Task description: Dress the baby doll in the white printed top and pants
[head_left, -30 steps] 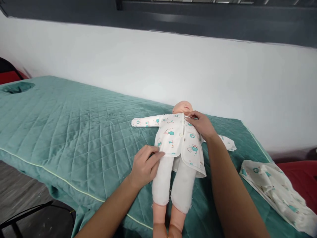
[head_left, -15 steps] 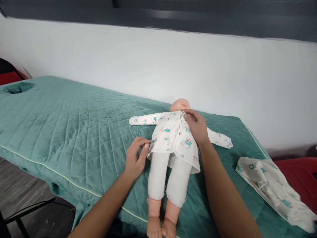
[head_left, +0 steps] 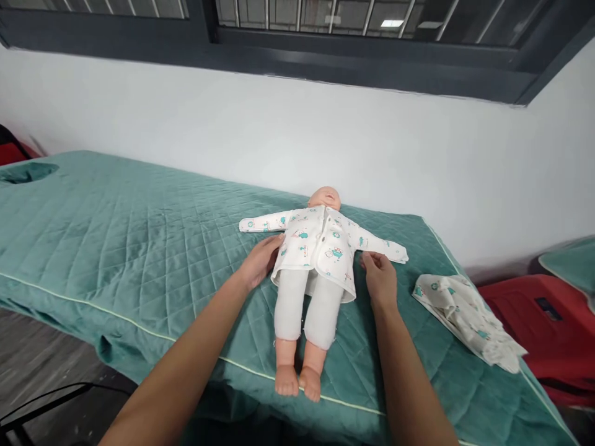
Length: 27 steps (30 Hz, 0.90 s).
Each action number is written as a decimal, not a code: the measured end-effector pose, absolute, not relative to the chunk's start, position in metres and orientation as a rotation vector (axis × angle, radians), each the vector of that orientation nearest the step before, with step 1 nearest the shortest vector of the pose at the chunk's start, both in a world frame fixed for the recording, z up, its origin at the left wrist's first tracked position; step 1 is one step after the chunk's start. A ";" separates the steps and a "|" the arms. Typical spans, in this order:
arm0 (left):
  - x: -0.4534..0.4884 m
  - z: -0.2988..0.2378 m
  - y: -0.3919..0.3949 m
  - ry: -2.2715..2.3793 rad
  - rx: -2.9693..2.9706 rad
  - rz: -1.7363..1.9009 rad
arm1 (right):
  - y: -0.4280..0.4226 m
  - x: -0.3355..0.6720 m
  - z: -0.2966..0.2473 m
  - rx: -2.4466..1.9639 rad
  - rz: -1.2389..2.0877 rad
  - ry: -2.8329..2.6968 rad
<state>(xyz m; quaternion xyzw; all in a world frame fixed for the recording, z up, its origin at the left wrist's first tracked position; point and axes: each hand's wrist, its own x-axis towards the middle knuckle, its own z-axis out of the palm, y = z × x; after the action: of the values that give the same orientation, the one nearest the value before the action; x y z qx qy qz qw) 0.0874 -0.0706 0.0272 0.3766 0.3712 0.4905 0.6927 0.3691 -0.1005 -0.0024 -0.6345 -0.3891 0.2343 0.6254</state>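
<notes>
A baby doll lies on its back with both arms stretched out sideways. It wears a white printed jacket, closed down the front, over white padded legs; its feet are bare. At the jacket's edge, on the left of the picture, my left hand rests with fingers extended, the tips against the cloth. On the other side my right hand is just below the sleeve, its fingers curled together beside the jacket. No cloth shows between those fingers.
A green quilted cover spreads over the bed, with a hole at its far left end. Folded printed cloth lies to the right, near a red chair. Behind are a white wall and a barred window.
My right hand has left the jacket's neckline and come down to the doll's side. My left hand has slid slightly up along the jacket's edge. The view has tilted up and shifted right.
</notes>
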 end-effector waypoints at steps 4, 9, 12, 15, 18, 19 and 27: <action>0.106 0.029 -0.052 0.679 0.581 0.956 | -0.093 0.363 -0.005 -1.387 0.669 -0.859; 0.118 0.035 -0.039 0.589 0.514 0.909 | -0.087 0.337 0.012 -1.050 1.051 -0.824; 0.123 0.037 -0.031 0.534 0.572 0.894 | -0.082 0.338 0.022 -1.007 1.184 -0.902; 0.132 0.036 -0.017 0.516 0.575 0.930 | -0.067 0.347 0.029 -0.989 1.266 -0.977; 0.146 0.035 0.000 0.512 0.511 0.952 | -0.045 0.357 0.030 -1.010 1.270 -0.917; 0.150 0.035 0.006 0.505 0.492 0.947 | -0.039 0.360 0.029 -1.019 1.265 -0.872; 0.157 0.037 0.029 0.532 0.477 0.885 | -0.026 0.382 0.021 -0.990 1.229 -0.757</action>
<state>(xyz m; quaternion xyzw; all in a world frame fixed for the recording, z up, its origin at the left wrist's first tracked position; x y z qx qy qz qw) 0.1570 0.0289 0.0373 0.2258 0.2517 0.4190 0.8427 0.3824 -0.0265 0.0208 -0.4342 -0.3321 0.5389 0.6409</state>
